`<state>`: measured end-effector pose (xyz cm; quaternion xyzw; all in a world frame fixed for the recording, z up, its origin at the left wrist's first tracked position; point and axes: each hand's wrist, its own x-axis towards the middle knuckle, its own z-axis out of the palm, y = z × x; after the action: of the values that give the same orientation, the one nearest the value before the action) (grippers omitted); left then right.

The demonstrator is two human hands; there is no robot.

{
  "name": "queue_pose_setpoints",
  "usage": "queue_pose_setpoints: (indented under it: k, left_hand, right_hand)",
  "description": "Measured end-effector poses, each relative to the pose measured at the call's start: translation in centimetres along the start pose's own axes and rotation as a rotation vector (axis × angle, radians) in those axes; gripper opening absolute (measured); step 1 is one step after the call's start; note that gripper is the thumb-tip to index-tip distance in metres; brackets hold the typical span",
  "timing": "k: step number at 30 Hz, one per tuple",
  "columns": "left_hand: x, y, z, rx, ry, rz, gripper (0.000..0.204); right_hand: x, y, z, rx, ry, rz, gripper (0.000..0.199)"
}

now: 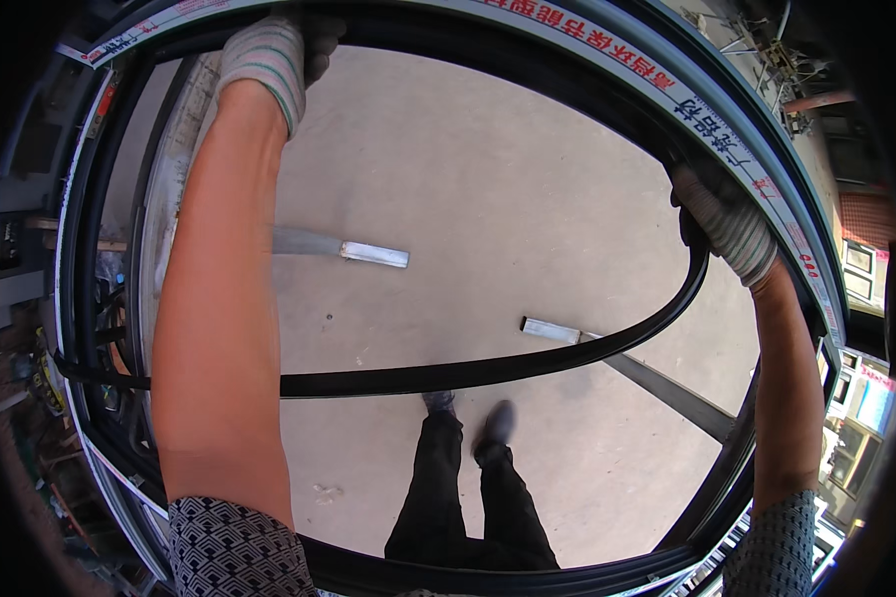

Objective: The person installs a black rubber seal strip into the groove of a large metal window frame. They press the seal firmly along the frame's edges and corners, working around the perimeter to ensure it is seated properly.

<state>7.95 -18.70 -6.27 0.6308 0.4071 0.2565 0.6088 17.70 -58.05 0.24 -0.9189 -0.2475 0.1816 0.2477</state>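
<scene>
A large window frame [607,88], black inside with a printed film on its outer face, spreads around both my arms. My left hand [269,60], in a striped knit glove with dark fingers, is closed at the far left corner of the frame; its fingers curl over the inner edge. My right hand [732,224], gloved alike, is closed at the far right part of the frame. From it hangs a loose black rubber strip [448,377], which bows across the opening, passes beneath my left forearm and reaches over the left rail. My grips' undersides are hidden.
Metal support bars with bright ends, one on the left [373,255] and one on the right [553,329], stick out under the frame. My legs and shoes [495,428] show through the opening. Clutter [40,388] lies beyond the left rail; window pieces [859,274] stand at right.
</scene>
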Motion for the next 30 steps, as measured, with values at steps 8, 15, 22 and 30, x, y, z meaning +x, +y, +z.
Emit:
queue_pose_setpoints:
  k: [8, 15, 22, 30]
  left_hand:
    - [-10.3, 0.7, 8.0, -0.073, -0.287, -0.012, 0.041]
    - [-11.8, 0.7, 10.3, 0.044, -0.302, -0.012, 0.043]
    - [-7.7, -1.4, 8.1, -0.242, -0.364, -0.091, 0.022]
    - [-11.4, 0.4, 13.3, -0.056, -0.483, -0.291, 0.046]
  right_hand:
    - [-0.1, -0.3, 0.1, 0.075, -0.033, 0.023, 0.043]
    - [-0.9, -0.6, -0.7, -0.061, -0.043, 0.038, 0.036]
    - [-0.2, 0.4, -0.2, -0.108, 0.007, -0.136, 0.044]
    - [-0.7, 0.8, -0.6, -0.097, 0.007, -0.084, 0.043]
